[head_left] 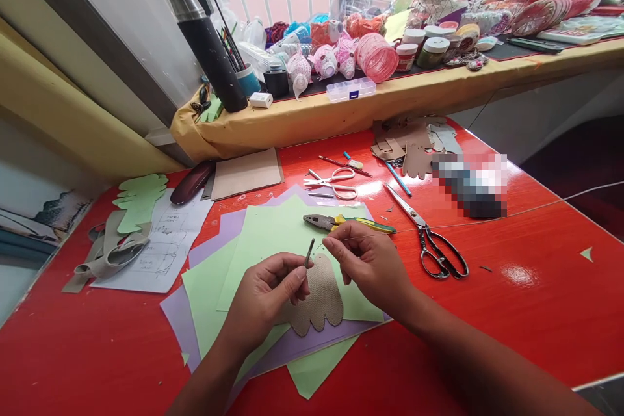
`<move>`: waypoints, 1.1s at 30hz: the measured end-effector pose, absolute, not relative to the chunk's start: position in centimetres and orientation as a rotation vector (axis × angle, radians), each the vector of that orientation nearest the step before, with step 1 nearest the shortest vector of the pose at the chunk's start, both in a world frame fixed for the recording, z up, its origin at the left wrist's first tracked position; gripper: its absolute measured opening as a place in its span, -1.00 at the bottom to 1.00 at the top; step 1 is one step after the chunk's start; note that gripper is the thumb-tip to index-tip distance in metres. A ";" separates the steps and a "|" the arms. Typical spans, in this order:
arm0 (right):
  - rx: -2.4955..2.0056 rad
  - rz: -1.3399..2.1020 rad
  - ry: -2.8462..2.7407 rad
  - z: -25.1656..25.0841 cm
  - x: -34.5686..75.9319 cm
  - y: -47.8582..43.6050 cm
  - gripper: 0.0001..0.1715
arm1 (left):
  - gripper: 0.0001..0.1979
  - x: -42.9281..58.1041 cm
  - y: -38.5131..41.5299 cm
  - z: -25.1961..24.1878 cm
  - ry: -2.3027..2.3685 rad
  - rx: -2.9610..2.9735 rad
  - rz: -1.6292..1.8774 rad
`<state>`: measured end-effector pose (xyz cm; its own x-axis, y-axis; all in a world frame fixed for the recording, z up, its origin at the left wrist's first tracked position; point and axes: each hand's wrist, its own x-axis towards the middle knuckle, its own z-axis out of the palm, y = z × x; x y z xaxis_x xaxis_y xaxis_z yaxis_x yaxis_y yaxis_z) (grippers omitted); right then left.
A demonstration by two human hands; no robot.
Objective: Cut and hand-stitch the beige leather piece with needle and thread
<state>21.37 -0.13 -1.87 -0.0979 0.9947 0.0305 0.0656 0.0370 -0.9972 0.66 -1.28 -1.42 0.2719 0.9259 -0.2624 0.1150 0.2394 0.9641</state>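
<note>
My left hand point(268, 292) pinches a short, narrow dark strip point(310, 251), which stands upright between thumb and fingers. Opposite it, my right hand point(368, 266) pinches the end of a thin thread point(439, 228) that trails off toward the right edge. Below both hands lies a beige leather cutout point(322, 292) with scalloped lobes, partly covered by my left fingers. It rests on stacked green paper point(263, 227) and purple paper point(178, 322). Just beyond my right hand are pliers point(348, 222) with yellow-green handles.
Black-handled scissors point(424, 234) lie at right, white scissors point(334, 182) farther back. Brown leather pieces point(416, 159) and a pixelated item point(472, 188) sit back right. Leftward are a drawn sheet point(163, 253), leather strips point(114, 250) and green cutouts point(139, 198). A cluttered sill point(312, 110) runs behind.
</note>
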 end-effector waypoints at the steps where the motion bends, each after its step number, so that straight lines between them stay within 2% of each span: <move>1: -1.190 1.218 -1.347 -1.9 21.3 -0.1 -0.69 | -0.75 0.7 -1.3 -1.4 1.161 1.203 0.765; 11: -1.215 1.476 -1.334 -1.9 21.8 0.7 -0.58 | -0.67 -0.5 -0.7 -1.2 1.191 1.238 0.838; 17: -1.483 1.566 -1.602 -0.3 26.1 1.3 -0.62 | -0.69 -0.2 -1.5 0.0 1.230 1.150 0.928; 25: -2.027 1.394 -1.810 3.1 32.3 1.5 -0.62 | -0.69 0.0 -1.9 0.4 1.231 1.110 0.953; 33: -2.058 1.173 -1.788 2.6 33.8 1.1 -0.59 | -0.62 -0.8 -1.2 -0.9 1.140 1.078 0.922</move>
